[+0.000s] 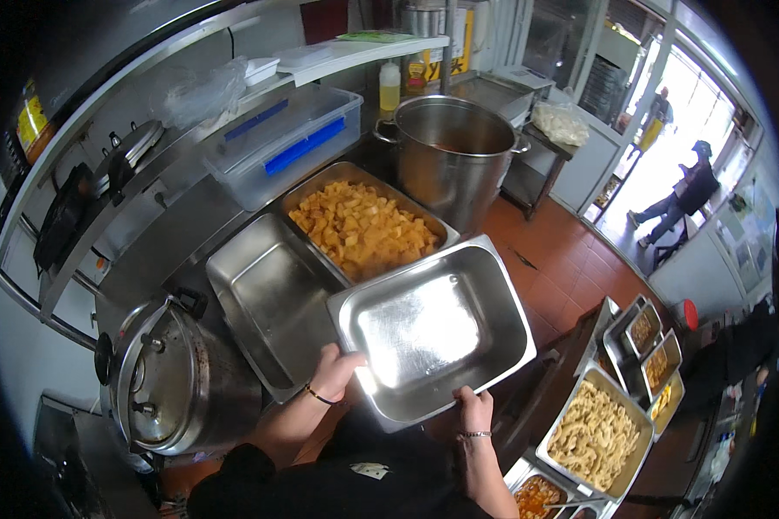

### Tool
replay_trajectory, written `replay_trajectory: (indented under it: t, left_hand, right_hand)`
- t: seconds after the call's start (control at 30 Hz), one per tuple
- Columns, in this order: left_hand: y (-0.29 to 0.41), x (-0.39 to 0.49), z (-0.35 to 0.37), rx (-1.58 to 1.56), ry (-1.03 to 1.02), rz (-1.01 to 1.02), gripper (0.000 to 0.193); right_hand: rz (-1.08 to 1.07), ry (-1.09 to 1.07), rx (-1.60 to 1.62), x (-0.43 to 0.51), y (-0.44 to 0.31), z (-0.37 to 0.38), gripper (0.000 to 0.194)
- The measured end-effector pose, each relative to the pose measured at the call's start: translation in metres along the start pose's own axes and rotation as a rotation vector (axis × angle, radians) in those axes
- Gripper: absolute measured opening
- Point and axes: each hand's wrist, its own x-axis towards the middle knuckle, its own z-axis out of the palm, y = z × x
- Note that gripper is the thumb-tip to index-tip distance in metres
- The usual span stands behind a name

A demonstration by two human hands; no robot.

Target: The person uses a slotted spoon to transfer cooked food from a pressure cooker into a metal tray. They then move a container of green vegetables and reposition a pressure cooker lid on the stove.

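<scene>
An empty, deep stainless steel food pan point(428, 324) is held up in front of me, tilted, with small drops on its inside. My left hand point(337, 373) grips its rim at the near left corner, thumb over the edge. My right hand point(475, 407) is closed on the near rim, farther right. Beyond it on the counter sits a steel pan of orange-yellow cubed food point(363, 227). Beside that, to the left, lies another bare steel pan point(279, 305), partly covered by the held one.
A pressure cooker point(169, 383) stands left, a tall stockpot point(454, 149) beyond the food pan, a clear plastic box point(285, 143) behind. At right are pans of pale sliced food point(594, 434) and reddish food point(537, 496). A person point(688, 188) is near the doorway.
</scene>
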Motion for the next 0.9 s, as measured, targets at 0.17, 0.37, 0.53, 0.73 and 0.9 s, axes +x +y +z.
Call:
replay_trajectory:
  t: [0.17,0.37,0.53,0.73,0.9]
  left_hand:
    - [0.030,0.041,-0.026,-0.045,0.126,-0.120,0.016]
    - [0.051,0.045,-0.048,-0.264,0.443,-0.111,0.031]
    - [0.056,0.059,-0.053,-0.144,0.451,-0.054,0.032]
    - [0.066,0.103,-0.080,-0.065,0.452,-0.083,0.035]
    - [0.063,0.099,-0.073,-0.149,0.451,-0.025,0.041]
  right_hand:
    - [0.200,-0.230,-0.138,0.046,-0.034,0.050,0.030]
    - [0.482,-0.683,0.291,0.075,-0.072,0.090,0.039]
    - [0.585,-0.670,0.323,0.110,-0.103,0.110,0.038]
    - [0.668,-0.726,0.372,0.143,-0.100,0.102,0.041]
    - [0.735,-0.729,0.395,0.159,-0.086,0.064,0.038]
